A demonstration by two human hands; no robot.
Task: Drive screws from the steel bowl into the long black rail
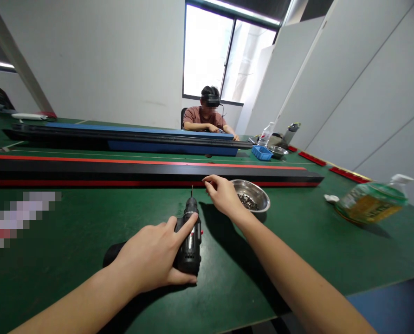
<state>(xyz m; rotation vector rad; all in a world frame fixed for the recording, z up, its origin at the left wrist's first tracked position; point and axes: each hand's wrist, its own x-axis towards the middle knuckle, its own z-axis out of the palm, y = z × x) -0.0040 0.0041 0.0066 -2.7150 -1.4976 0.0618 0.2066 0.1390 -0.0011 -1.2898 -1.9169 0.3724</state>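
Note:
A black cordless drill (191, 241) lies on its side under my left hand (151, 253), whose fingers wrap round its body. Its thin bit points away from me toward a long black bar with red edges (140, 172). My right hand (223, 192) is held close to the bar's near side, thumb and forefinger pinched together. Whatever sits between those fingertips is too small to make out. Just behind and to the right of that hand stands a metal bowl (262, 199) with many small dark screw-like pieces (248, 202) in it.
On the green table (235, 278), a large bottle of yellow liquid (370, 204) lies at the right. Farther back are blue and black bars (172, 144), a blue basket (261, 152) and another metal bowl (278, 151). A co-worker (207, 113) sits across the table.

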